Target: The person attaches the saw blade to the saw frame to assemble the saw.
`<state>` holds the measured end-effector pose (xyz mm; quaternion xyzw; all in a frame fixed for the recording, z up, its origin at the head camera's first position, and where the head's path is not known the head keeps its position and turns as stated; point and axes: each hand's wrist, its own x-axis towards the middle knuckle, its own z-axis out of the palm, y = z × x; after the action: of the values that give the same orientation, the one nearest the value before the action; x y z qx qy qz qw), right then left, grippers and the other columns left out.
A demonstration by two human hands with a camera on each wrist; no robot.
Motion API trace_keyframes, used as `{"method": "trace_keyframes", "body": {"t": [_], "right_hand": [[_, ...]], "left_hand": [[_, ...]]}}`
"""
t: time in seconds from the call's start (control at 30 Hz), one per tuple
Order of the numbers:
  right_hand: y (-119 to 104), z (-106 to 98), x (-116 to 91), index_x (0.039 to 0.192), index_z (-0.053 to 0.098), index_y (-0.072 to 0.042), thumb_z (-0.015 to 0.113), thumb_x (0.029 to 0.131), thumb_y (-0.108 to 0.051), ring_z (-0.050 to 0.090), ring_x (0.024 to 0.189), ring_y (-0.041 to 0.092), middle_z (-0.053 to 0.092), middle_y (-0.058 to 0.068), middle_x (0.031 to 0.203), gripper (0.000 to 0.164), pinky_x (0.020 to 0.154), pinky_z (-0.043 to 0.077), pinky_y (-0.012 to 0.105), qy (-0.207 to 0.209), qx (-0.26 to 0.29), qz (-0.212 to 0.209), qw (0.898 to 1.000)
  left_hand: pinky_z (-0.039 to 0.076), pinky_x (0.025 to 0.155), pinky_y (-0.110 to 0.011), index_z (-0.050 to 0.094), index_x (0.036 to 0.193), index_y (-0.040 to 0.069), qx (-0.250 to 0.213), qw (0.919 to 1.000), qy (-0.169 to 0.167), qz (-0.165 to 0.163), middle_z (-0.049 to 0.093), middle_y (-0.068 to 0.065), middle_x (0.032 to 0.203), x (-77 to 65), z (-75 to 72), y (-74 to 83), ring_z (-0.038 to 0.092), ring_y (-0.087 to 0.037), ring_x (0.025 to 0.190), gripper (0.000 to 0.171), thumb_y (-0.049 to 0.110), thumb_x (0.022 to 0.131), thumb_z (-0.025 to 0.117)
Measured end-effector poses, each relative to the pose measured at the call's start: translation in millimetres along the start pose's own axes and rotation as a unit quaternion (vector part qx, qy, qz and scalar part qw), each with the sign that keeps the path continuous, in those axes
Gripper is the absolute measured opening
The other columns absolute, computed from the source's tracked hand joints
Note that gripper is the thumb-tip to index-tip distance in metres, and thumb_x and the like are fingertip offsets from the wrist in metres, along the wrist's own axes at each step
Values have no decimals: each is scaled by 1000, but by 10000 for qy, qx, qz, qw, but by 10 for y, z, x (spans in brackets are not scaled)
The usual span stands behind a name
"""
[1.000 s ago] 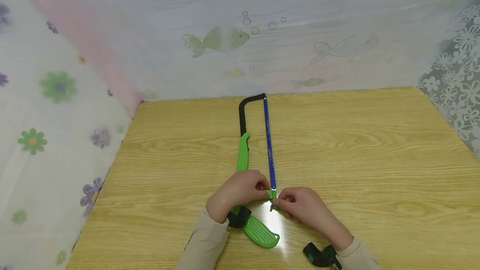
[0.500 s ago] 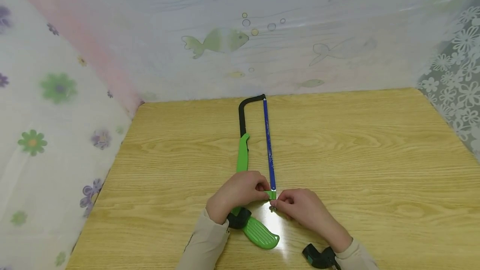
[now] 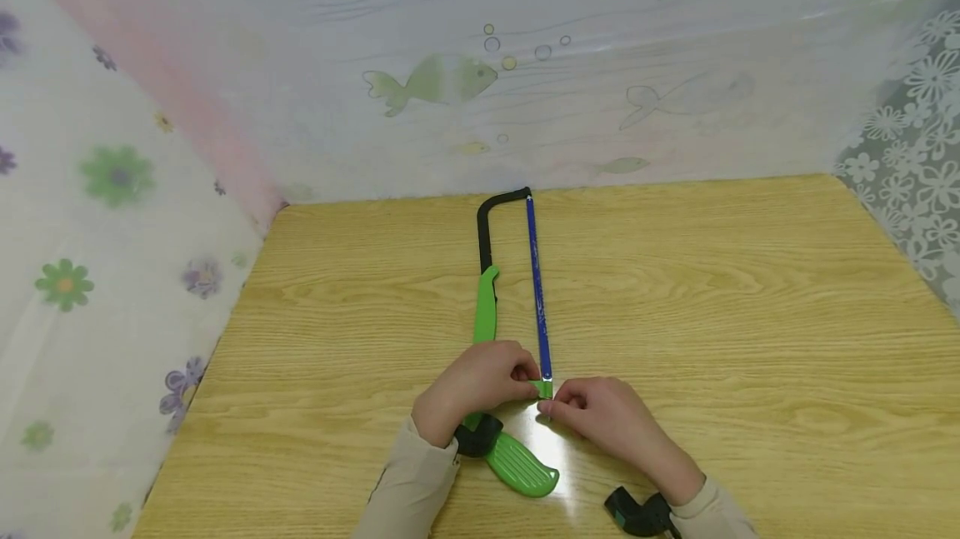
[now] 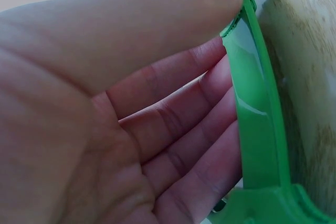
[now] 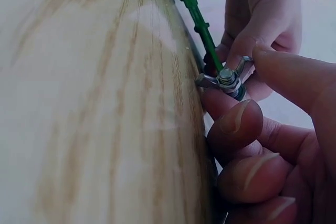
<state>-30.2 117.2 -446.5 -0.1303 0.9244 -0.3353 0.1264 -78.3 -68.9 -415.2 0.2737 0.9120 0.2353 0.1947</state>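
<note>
A hacksaw with a green handle (image 3: 522,466), a black front frame (image 3: 484,231) and a blue blade (image 3: 538,297) lies on the table, its far end near the wall. My left hand (image 3: 476,381) holds the green frame by the blade's near end; in the left wrist view the thumb presses the green bar (image 4: 257,114) and the fingers lie against its other side. At the blade's near end my right hand (image 3: 611,416) pinches a metal wing nut (image 5: 227,78) on a threaded bolt. Thumb and index finger are at its wings. The head view hides most of the nut.
The wood-grain table (image 3: 712,297) extends around the saw, with a fish-patterned curtain (image 3: 600,106) along its far edge. A flowered sheet (image 3: 120,272) hangs at the left. Black wrist cameras sit on both wrists, the left one (image 3: 478,435) just over the saw's handle.
My right fingers have shifted slightly at the wing nut, which showed below them before and is now mostly covered. The left hand and the hacksaw stay in place.
</note>
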Motion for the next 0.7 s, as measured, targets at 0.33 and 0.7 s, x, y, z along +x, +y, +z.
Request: {"method": "trace_keyframes", "body": {"t": [0.33, 0.7], "right_hand": [[11, -13, -10, 64, 56, -36, 51, 79, -60, 39, 46, 1, 42, -18, 48, 29, 47, 32, 21, -88, -12, -113, 9999], [26, -35, -17, 67, 57, -35, 51, 81, -56, 42, 48, 1, 45, -18, 51, 26, 49, 34, 22, -260, 83, -154, 9995]], "left_hand": [[39, 62, -18, 68, 85, 21, 36, 10000, 27, 11, 54, 16, 76, -2, 0, 3, 47, -1, 67, 8, 26, 79, 67], [39, 62, -19, 68, 85, 20, -19, 10000, 30, 43, 55, 15, 78, -2, 4, -6, 48, -1, 67, 7, 25, 80, 66]]}}
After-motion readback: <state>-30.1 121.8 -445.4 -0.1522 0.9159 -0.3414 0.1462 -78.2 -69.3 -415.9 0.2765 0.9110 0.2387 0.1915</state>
